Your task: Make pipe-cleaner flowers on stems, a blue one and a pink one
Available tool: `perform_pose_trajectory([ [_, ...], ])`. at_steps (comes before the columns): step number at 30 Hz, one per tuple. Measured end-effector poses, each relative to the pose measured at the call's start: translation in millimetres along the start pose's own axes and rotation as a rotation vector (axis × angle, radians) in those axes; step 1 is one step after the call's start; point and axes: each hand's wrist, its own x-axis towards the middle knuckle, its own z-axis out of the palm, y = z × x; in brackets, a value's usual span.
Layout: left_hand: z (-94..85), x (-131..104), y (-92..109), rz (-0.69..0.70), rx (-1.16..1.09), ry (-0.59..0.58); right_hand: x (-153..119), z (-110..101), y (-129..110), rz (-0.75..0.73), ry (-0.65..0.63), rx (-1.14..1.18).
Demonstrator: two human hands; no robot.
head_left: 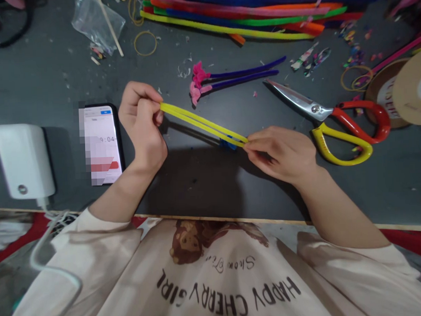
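Observation:
A yellow pipe cleaner [202,125], doubled into two side-by-side strands, stretches between my hands above the table. My left hand [142,119] pinches its upper left end between thumb and fingers. At the lower right end, the fingertips of my right hand [282,151] are closed on it. A small blue piece [229,142] lies partly hidden beneath the strands near my right fingers. Beyond the hands rest two purple stems with pink flower-like tops [201,77]. Scissors [315,109] with one red and one yellow handle lie to the right of my right hand, blades apart.
Bundled coloured pipe cleaners [243,23] run along the far side. Left of my left hand are a phone [104,148] and a white power bank [24,160] with a cable. A plastic bag [97,23], rubber bands [145,43], scraps and ribbon spools [411,88] lie around.

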Motion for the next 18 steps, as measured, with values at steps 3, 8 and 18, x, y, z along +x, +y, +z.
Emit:
perform_pose_trajectory([
  [3, 1.7, -1, 3, -0.026, 0.006, -0.006, -1, 1, -1, -0.015, 0.024, 0.008],
  [8, 6.3, -2, 7, -0.041, 0.038, 0.028, -2, 1, -2, 0.012, 0.023, -0.015],
  [18, 7.5, -5, 13, -0.077, 0.051, 0.012, 2, 0, -4, -0.009, 0.074, -0.055],
])
